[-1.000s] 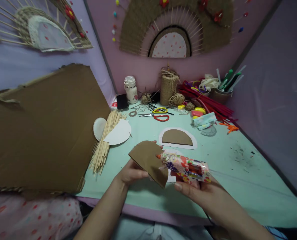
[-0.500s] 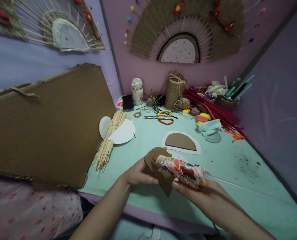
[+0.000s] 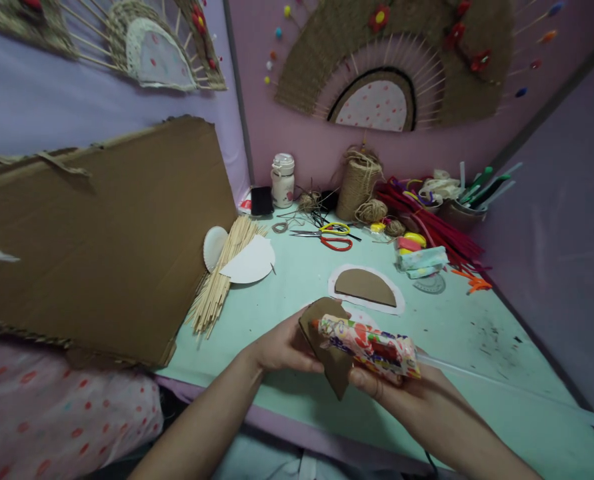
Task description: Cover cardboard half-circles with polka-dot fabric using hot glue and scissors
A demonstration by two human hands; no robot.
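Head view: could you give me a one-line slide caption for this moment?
Left hand holds a cardboard piece; right hand grips a colorfully patterned glue gun, its tip close to the cardboard piece.

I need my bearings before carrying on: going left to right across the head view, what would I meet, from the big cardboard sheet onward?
Large cardboard sheet → bundle of thin sticks → left hand → patterned glue gun → protractor → orange strips.

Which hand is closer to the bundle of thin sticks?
Left: the left hand is to the right of the sticks; the right hand, gripping the glue gun, is farther right.
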